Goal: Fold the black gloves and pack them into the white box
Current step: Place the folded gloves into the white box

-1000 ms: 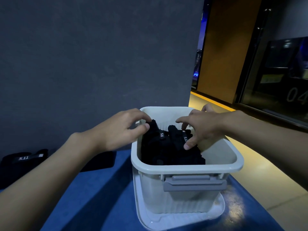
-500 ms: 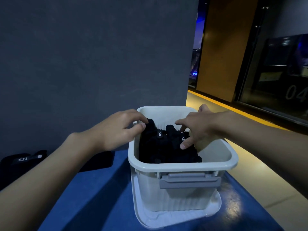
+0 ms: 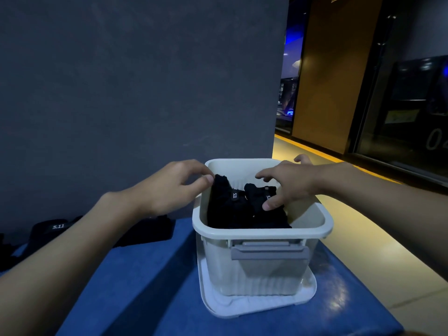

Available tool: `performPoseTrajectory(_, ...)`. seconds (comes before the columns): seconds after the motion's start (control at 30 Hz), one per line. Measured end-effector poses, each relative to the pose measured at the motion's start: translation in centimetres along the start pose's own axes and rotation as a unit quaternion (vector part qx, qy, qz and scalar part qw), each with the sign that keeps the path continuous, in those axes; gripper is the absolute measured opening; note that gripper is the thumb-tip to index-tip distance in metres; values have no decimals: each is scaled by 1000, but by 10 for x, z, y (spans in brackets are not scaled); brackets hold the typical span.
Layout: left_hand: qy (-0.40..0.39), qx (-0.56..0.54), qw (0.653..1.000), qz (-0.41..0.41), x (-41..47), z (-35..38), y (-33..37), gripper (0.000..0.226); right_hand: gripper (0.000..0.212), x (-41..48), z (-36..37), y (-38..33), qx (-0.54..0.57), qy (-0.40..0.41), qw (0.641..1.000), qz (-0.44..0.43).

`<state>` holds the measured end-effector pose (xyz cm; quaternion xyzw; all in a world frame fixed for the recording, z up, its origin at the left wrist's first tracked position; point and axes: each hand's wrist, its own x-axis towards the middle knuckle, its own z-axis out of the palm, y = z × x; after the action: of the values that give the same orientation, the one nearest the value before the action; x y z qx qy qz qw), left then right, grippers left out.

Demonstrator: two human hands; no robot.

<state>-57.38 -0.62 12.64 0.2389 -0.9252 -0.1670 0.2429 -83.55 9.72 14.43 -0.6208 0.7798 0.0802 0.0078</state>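
Note:
The white box stands on a blue table, on top of its own lid. Inside it lie folded black gloves with small white "5.11" tags, one leaning on the left wall, one toward the right. My left hand is at the box's left rim, thumb and forefinger pinching the top edge of the left glove. My right hand hovers over the right glove with fingers spread; its thumb presses on that glove.
The white lid lies under the box. More black gloves lie at the far left of the blue table, partly hidden by my left forearm. A grey wall rises right behind. The table ends just right of the box, above a yellowish floor.
Both hands stay at the box on the gloves. My right fingers have spread and lifted a little. The gloves sit slightly lower in the box.

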Motion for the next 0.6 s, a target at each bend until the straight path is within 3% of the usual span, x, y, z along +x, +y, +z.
performPoseTrajectory(0.13,20,0,1000,-14,-18,-13,1,41,69,-24,-18,-17,28,55,998,-19)
performPoseTrajectory(0.37,74,2,994,-74,-77,-43,-20,15,49,-36,-41,-95,81,142,980,-118)
performPoseTrajectory(0.6,134,10,977,-163,-148,-51,-75,16,45,-20,-48,-201,103,132,959,-227)
